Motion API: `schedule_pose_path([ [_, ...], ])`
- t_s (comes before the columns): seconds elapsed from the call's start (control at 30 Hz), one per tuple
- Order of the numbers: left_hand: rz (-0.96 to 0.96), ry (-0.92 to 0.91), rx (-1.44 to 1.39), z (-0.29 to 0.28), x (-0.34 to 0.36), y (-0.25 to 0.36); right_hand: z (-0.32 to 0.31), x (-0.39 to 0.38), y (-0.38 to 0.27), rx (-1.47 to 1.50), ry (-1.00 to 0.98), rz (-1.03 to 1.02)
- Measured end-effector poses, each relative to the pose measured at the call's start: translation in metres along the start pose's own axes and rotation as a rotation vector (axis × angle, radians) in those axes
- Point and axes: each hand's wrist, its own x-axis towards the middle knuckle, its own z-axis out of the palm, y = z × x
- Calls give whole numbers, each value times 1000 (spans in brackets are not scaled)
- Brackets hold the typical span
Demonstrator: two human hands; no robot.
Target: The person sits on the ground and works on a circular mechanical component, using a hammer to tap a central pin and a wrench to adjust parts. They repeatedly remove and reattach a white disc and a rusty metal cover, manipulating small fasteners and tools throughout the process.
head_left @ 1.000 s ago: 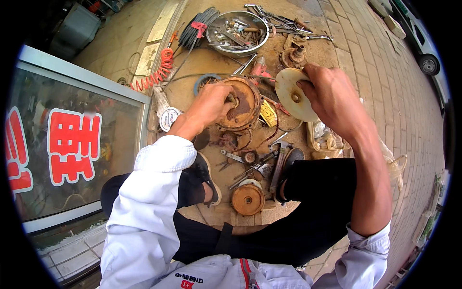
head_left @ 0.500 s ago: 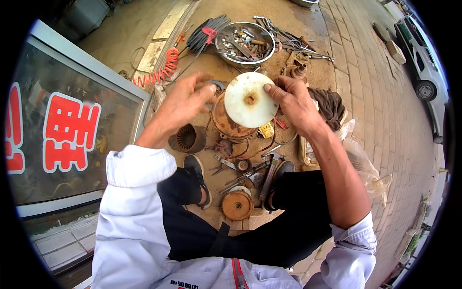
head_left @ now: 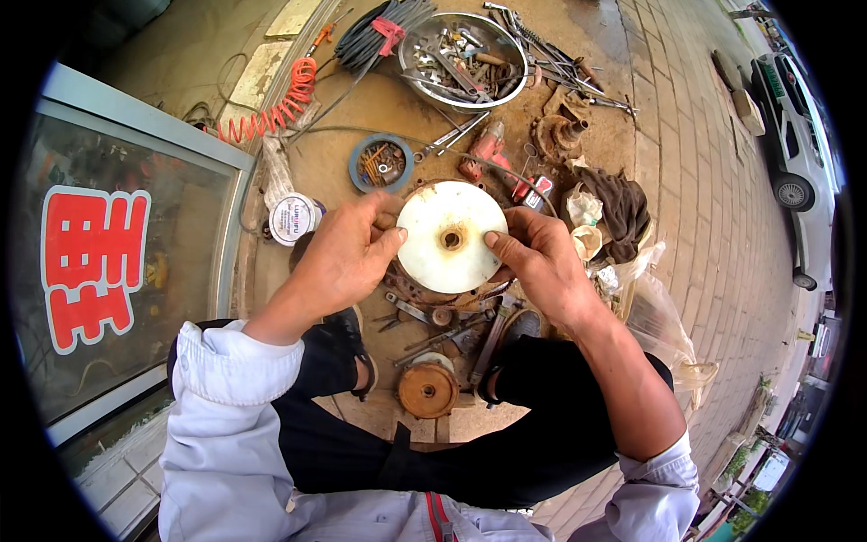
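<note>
A pale round disc [head_left: 432, 237] with a rusty central hole faces up between my hands. My left hand [head_left: 350, 246] pinches its left edge between thumb and fingers. On the opposite edge, my right hand [head_left: 535, 257] grips it, thumb on top and fingers behind. Beneath the disc, a rusty round housing [head_left: 442, 298] shows only in part. Farther off lie a red power drill [head_left: 488, 152] and a blue-rimmed dish [head_left: 364, 179] of small bolts. Between my feet is a rusty round part [head_left: 428, 390], with several hand tools just beyond it.
A metal basin [head_left: 417, 88] of loose parts stands at the far side, beside a coil of black cable [head_left: 363, 41]. A red coiled air hose [head_left: 293, 95] runs near the glass door [head_left: 108, 271] on my left. To the right lie a dark cloth [head_left: 623, 212] and plastic bags [head_left: 659, 307].
My left hand has come onto the disc's left edge, so both hands now hold it. The disc has moved nearer to me, and the drill and bolt dish have come into sight beyond it.
</note>
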Motion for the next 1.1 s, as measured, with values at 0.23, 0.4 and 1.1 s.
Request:
schedule_pose_path([
  [0.23, -23, -22, 154, 0, 13, 9, -6, 10, 16, -86, -31, 96],
  [0.4, -46, -49, 167, 1, 17, 11, -9, 12, 8, -116, -76, 125],
  [1.1, -121, 148, 31, 41, 60, -20, 29, 59, 41, -413, 338, -109],
])
